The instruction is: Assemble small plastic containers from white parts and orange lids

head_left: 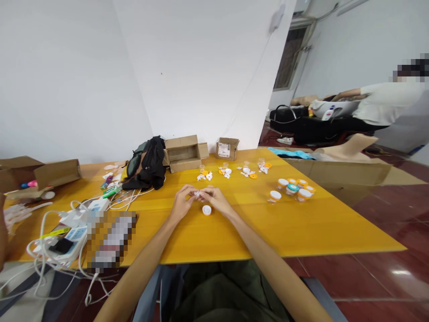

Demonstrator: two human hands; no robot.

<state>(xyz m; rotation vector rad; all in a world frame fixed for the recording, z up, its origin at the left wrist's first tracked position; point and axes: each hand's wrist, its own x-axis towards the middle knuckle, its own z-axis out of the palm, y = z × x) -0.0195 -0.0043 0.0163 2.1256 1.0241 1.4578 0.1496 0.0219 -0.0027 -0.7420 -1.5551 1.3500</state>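
Both hands meet above the middle of the table. My left hand [184,199] and my right hand [216,197] pinch a small white piece with dark spots [197,193] between their fingertips; its exact kind is too small to make out. Just below them on the wood stands a small round white cap or cup [207,210], touched by neither hand. Beyond the fingers lie groups of small parts: spotted white pieces [201,177], an orange ring [253,176], white discs [228,171] and clear little cups [261,161].
Several lidded cups [275,196] cluster at the right on the yellow table [268,232]. Cardboard boxes [183,154] and a black bag [152,163] stand at the back. Power strips [75,237], cables and a phone [114,241] lie left. Another person [389,103] sits far right.
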